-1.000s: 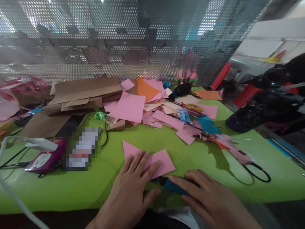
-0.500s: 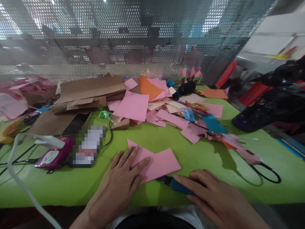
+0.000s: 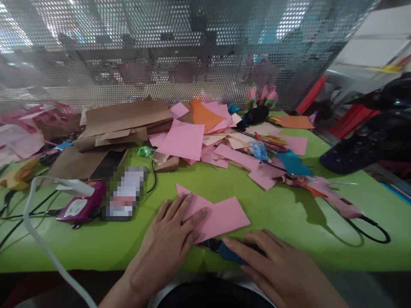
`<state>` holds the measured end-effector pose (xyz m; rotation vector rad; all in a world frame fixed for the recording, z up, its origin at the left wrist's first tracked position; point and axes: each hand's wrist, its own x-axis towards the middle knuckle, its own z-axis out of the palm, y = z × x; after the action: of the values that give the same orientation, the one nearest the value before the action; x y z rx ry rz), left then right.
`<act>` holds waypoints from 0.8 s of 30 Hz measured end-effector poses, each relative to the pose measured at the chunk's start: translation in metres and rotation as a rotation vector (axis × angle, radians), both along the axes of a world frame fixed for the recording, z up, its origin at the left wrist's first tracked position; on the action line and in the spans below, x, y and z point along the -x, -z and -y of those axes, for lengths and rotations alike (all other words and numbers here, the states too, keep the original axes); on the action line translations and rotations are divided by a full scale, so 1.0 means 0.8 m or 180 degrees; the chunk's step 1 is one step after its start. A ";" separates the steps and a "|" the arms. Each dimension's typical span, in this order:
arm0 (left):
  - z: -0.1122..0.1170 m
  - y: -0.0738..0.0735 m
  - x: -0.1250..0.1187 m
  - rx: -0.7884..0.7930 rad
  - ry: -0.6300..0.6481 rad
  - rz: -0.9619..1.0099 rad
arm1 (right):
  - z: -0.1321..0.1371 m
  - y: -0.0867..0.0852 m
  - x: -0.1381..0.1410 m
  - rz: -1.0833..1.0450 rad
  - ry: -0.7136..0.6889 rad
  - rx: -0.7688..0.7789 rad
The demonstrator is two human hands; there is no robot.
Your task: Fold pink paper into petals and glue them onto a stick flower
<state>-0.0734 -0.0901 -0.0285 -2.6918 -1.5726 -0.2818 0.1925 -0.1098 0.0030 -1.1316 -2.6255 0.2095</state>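
Note:
My left hand (image 3: 168, 239) lies flat with its fingers spread on a folded pink paper (image 3: 221, 216) near the front edge of the green table (image 3: 96, 244). My right hand (image 3: 276, 267) rests beside it, fingers extended over a blue-handled cutter (image 3: 224, 250) that lies along the paper's near edge. The blade end of the cutter pokes out toward my left hand.
A heap of pink, orange and brown paper sheets (image 3: 183, 139) covers the back of the table. A pink glue gun (image 3: 324, 192) with a black cord lies at right. Scissors (image 3: 269, 143), a purple device (image 3: 80, 207), a white cable (image 3: 48, 248) and a perforated metal screen (image 3: 160, 55) surround the spot.
My left hand has slid slightly left and back on the pink paper. My right hand stays on the cutter. The view has shifted a little.

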 end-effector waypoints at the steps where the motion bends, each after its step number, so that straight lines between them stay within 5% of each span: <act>1: 0.000 -0.001 0.000 0.0010 0.0008 0.0004 | 0.000 0.000 0.003 0.0024 -0.0023 0.0013; 15: 0.000 -0.011 -0.001 0.0360 -0.0047 0.0113 | 0.005 0.000 0.026 0.0133 -0.0220 0.0138; 21: -0.013 -0.029 0.005 0.0646 0.0005 0.0536 | -0.012 -0.025 -0.007 -0.0282 -0.0213 0.0548; 24: -0.025 -0.032 0.007 0.0609 0.0032 0.0581 | -0.044 -0.038 -0.022 -0.0492 0.0155 0.0243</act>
<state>-0.0788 -0.0705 -0.0027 -2.8920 -1.7160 -0.4084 0.2099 -0.0744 0.0334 -1.1534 -2.4708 0.3747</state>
